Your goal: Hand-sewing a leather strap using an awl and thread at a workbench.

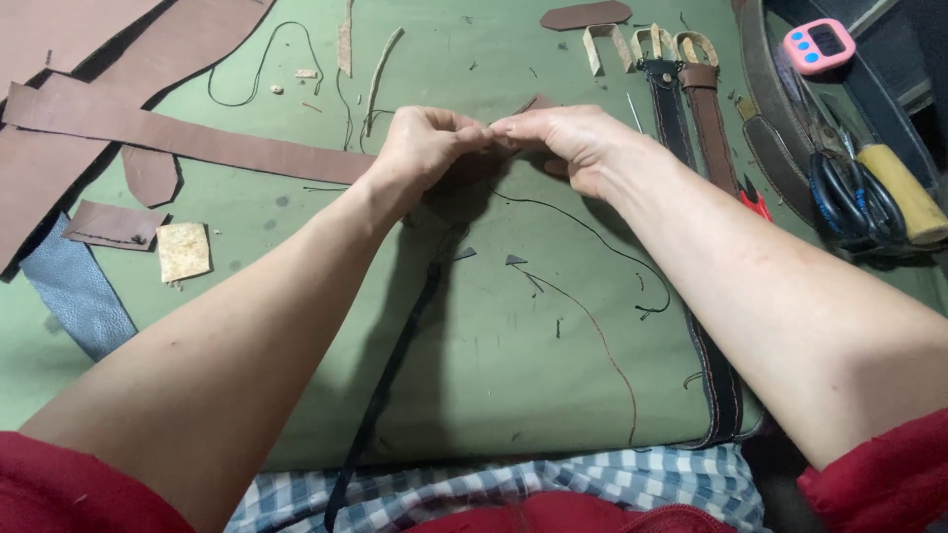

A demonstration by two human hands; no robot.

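**Fingertips pinched together over the green counter, thread work in hand**

Nearest the lens I see my own red sleeves and a strip of blue-and-white checked cloth (553, 484) along the near edge, with both forearms reaching out from there. My left hand (423, 148) and right hand (568, 143) meet at the middle of the counter (296, 326), fingertips pressed together on something small. Both hands are clenched in a fine pinch; what sits between the fingers is too small to make out, though a brown leather tip (538, 103) shows just behind them and a dark thread (592, 232) trails away from under the right hand toward me.

My judgement is that this is a threading or knotting step, done by feel at the fingertips. The next move, as I read it, calls for a steady pinch and a slow pull, so the thread neither slips nor tangles with the loose ends lying about.

A narrow black strap (390, 365) runs from below the hands toward my lap; whether it joins what I pinch I cannot tell. It looks thin, flat and limp. A long brown leather strip (188, 138) lies to the left, its end just beside my left wrist. To the right lie two stitched belts (691, 109), one dark and one brown, and further off blue-handled scissors (849, 192) and a pink timer (818, 45)
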